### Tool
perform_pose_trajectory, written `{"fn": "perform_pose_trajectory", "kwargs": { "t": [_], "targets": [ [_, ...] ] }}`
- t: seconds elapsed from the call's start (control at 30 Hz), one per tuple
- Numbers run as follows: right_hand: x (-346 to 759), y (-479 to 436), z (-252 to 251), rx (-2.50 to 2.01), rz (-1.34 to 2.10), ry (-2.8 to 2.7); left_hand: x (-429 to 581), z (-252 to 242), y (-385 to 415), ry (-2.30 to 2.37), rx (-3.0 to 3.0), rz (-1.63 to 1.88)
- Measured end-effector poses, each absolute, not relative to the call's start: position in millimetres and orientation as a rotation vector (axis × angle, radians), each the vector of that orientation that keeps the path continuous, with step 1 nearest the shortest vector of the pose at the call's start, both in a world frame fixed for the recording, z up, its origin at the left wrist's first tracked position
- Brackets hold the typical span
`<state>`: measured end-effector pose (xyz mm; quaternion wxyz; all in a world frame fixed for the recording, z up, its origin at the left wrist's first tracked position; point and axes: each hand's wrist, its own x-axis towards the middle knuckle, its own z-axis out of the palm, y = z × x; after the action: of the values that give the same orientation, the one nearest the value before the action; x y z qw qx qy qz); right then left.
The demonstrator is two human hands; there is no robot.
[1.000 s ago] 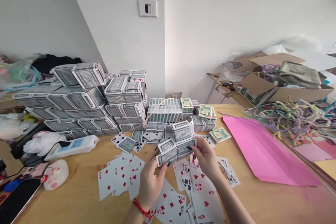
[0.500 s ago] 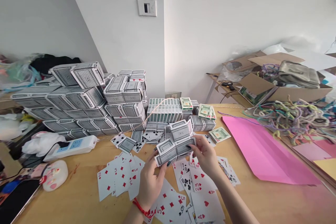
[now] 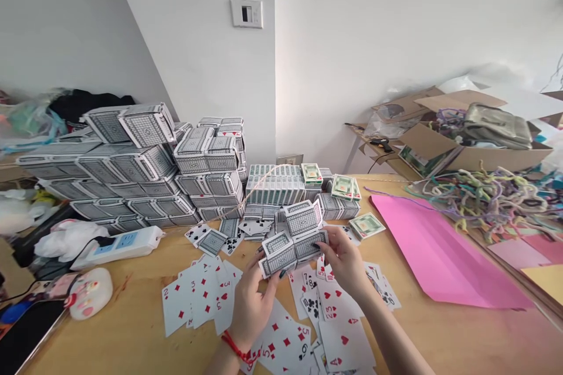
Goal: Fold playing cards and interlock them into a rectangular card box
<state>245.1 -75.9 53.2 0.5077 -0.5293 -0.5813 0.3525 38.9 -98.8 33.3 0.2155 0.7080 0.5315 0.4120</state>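
My left hand (image 3: 253, 293), with a red cord bracelet at the wrist, is closed on the left end of a block folded from playing cards (image 3: 281, 254). My right hand (image 3: 345, 258) grips the same block at its right end. Grey patterned card backs face me, and one folded piece (image 3: 304, 218) stands up at its upper right. Below and around my hands lie loose face-up playing cards (image 3: 345, 337), hearts, diamonds and clubs among them. More diamond cards (image 3: 202, 290) fan out at the left. Fingers behind the block are hidden.
Stacked card blocks (image 3: 127, 158) rise at the back left. Green card packs (image 3: 367, 225) sit behind my right hand. A pink sheet (image 3: 431, 252) lies right, beside tangled yarn (image 3: 488, 193) and an open cardboard box (image 3: 497, 155). A power strip (image 3: 127, 244) is at left.
Both hands keep the folded card block in nearly the same place. The surroundings shift very slightly to the left in view.
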Motion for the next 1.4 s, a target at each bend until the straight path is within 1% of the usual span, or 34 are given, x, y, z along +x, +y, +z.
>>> {"fn": "perform_pose_trajectory", "kwargs": {
  "t": [0.53,0.7,0.87,1.0,1.13,1.4],
  "targets": [
    [250.3,-68.2,38.4,-1.201,1.028,-1.403,37.3,29.0,-98.4,1.383,1.833,1.119],
    [257.3,-68.6,38.0,-1.324,0.951,-1.453,37.9,31.3,-97.7,1.407,1.971,1.159],
    [261.1,-68.0,32.6,-1.392,0.79,-1.524,38.0,36.0,-97.4,1.374,1.993,1.156],
    [262.8,-67.8,28.2,-1.377,0.803,-1.537,36.9,39.5,-97.6,1.305,1.858,1.144],
    [264.1,-70.1,26.1,-1.37,0.783,-1.566,34.3,37.9,-97.2,1.25,1.734,1.213],
    [264.4,-73.8,24.3,-1.345,0.69,-1.636,29.6,37.1,-93.9,1.337,1.876,1.265]
  ]
}}
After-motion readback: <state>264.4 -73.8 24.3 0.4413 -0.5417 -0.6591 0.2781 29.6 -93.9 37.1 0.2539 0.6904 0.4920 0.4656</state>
